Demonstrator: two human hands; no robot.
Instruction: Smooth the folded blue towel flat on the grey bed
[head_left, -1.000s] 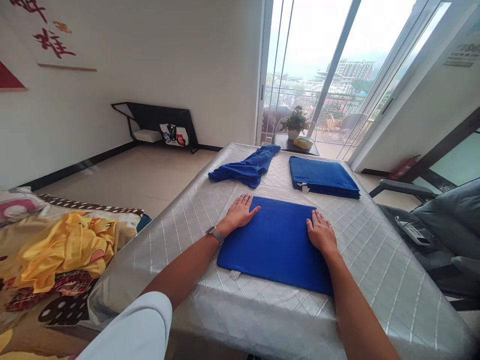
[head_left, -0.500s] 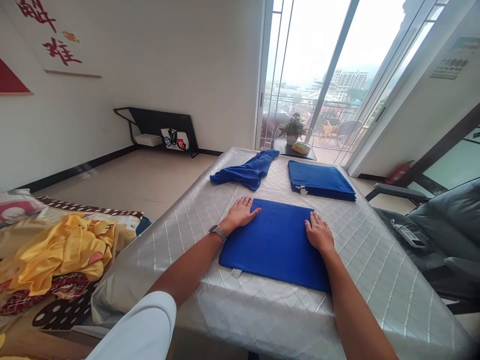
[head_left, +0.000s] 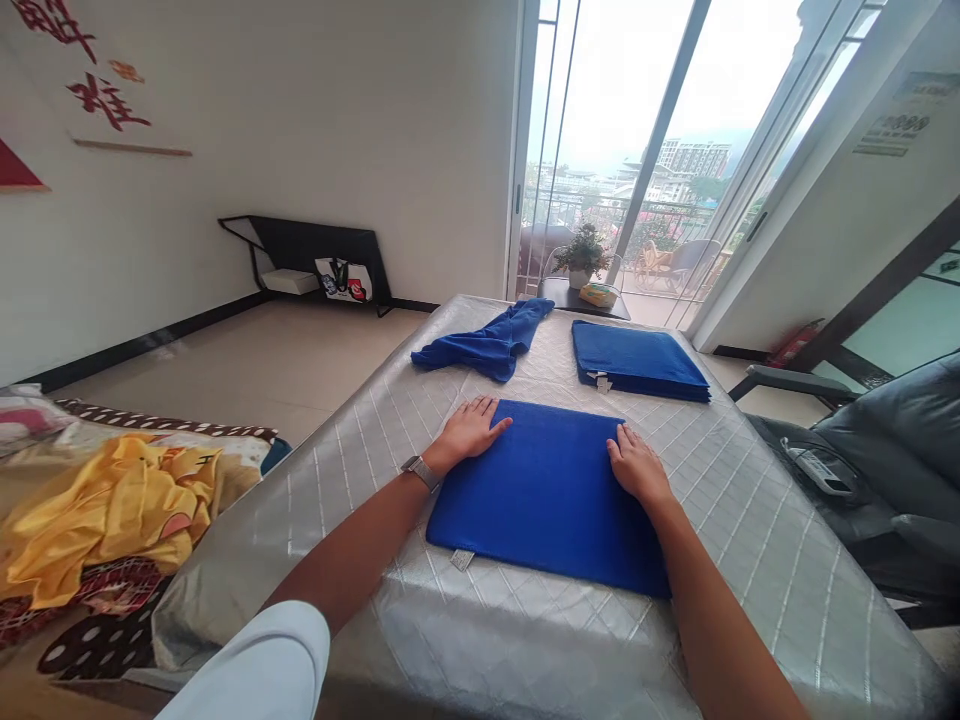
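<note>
A flat blue cloth [head_left: 551, 500], squared off with a small white tag at its near left edge, lies on the silver quilted cover [head_left: 360, 480]. My left hand [head_left: 472, 428] rests open at its far left corner, fingers stretched forward and thumb on the fabric. On the opposite side, my right hand [head_left: 636, 460] lies open along the right edge near the far corner. Beyond them are a crumpled blue cloth [head_left: 487, 340] to the left and a stack of folded blue cloths [head_left: 641, 360] with white tags to the right.
Yellow fabric [head_left: 120, 500] is heaped with bedding at the left. A dark armchair [head_left: 892, 440] holding a white power strip [head_left: 817, 470] stands right of the table. A potted plant [head_left: 581, 255] sits on a small stand by the glass doors.
The view has shifted slightly, and the cloth appears a little nearer and larger. Both hands keep nearly the same places at its edges.
</note>
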